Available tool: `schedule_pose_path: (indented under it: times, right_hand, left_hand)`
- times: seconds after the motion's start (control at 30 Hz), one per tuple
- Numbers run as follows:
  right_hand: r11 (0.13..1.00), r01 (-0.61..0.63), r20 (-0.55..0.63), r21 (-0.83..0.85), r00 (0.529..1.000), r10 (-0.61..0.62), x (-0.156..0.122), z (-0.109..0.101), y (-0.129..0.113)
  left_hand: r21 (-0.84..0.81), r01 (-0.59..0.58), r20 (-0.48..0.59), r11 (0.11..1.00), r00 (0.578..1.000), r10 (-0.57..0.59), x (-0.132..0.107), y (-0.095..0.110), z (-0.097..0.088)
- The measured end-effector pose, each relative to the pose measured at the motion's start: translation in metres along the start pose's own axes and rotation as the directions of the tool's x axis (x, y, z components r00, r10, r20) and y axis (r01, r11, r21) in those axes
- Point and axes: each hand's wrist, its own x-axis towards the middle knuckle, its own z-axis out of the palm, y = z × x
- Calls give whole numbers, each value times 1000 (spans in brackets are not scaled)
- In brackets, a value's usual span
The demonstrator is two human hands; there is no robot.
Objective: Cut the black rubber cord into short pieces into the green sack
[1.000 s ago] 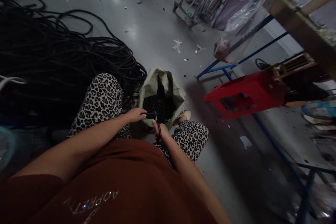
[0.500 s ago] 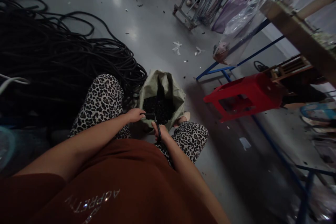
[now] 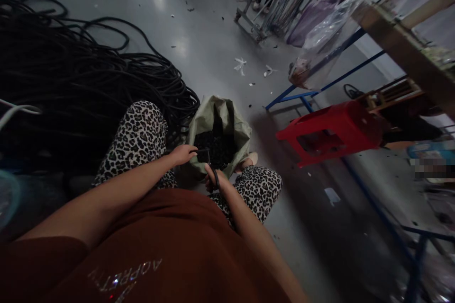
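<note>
Head view: you sit with the woven sack open between your knees, its mouth spread and its far wall standing up, probably so that small bits drop straight inside. Loose black pieces lie within it. Your left hand is closed at the fingertips on a short black strip, pinched by its left end so that the rest points right over the sack's near side; that grip seems chosen to keep your fingers clear of the metal. Your right hand is wrapped around black-handled scissors, blades up by the strip's free end; whether they touch it, you cannot tell at this size. A big heap of black cord spreads on the floor just left of the sack, presumably within easy reach. The red plastic stool sits to the right, well apart from your hands.
</note>
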Motion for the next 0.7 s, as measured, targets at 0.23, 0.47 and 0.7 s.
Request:
schedule_pose_path:
  times: [0.23, 0.47, 0.7]
  right_hand:
    - [1000, 23, 19, -14, 1000, -22, 10, 1, 7]
    - [1000, -28, -3, -13, 1000, 28, 6, 2, 2]
    - [999, -32, 4, -1, 999, 32, 10, 4, 5]
  left_hand:
    - [70, -62, 37, 996, 998, 59, -1, -1, 4]
    - [91, -113, 55, 989, 993, 108, -1, -5, 7]
    - [96, -131, 59, 987, 990, 125, -2, -3, 6]
